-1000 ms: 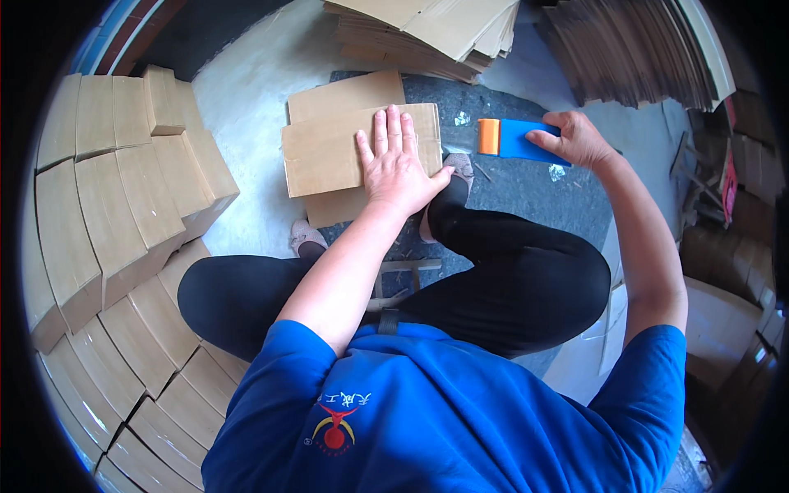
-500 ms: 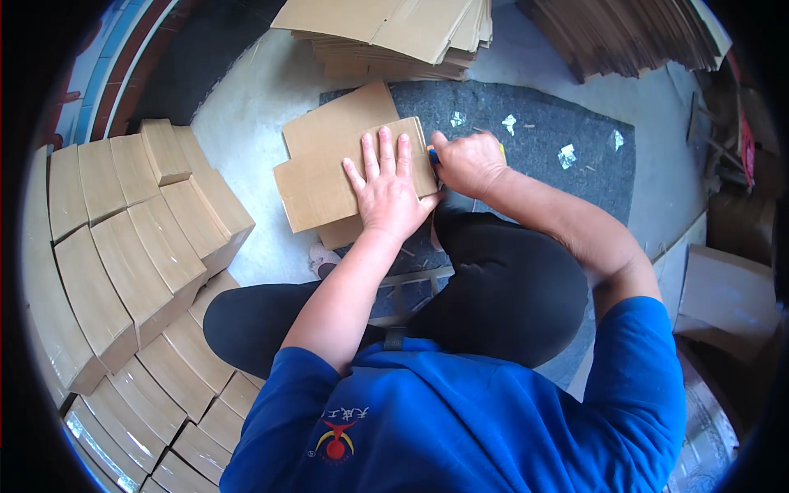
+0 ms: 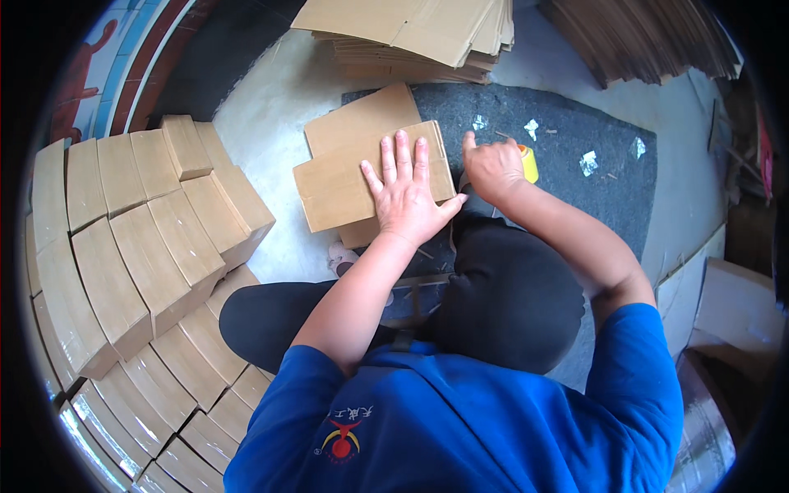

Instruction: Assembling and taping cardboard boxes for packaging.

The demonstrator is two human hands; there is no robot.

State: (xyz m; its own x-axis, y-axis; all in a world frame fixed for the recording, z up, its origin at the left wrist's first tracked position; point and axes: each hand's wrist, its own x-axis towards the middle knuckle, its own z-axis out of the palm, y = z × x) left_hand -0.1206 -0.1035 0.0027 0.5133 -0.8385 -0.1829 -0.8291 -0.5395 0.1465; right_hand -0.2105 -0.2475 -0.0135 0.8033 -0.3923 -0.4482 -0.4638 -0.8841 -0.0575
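Note:
A small flat-topped cardboard box (image 3: 341, 191) is in front of me, with loose flaps (image 3: 362, 119) spread out beyond its far and near sides. My left hand (image 3: 403, 193) lies on its top, fingers spread and pointing away from me, thumb out past the right edge. Just right of the box, my right hand (image 3: 495, 172) is closed around a yellow round-ended tool (image 3: 528, 164). Most of that tool is hidden by the hand, so its kind does not show. A small gap separates the hand from the box edge.
Stacked cardboard boxes (image 3: 123, 263) fill the left side. Flattened cartons (image 3: 411, 33) are piled beyond, and more sheets (image 3: 641, 37) stand at far right. Silvery scraps (image 3: 588, 163) lie on the dark mat (image 3: 608, 205). My bent knee (image 3: 518, 287) is close below the right hand.
My right hand with the yellow tool has drawn slightly right, away from the box's right edge. The left hand stays on the box. The whole view has shifted a little.

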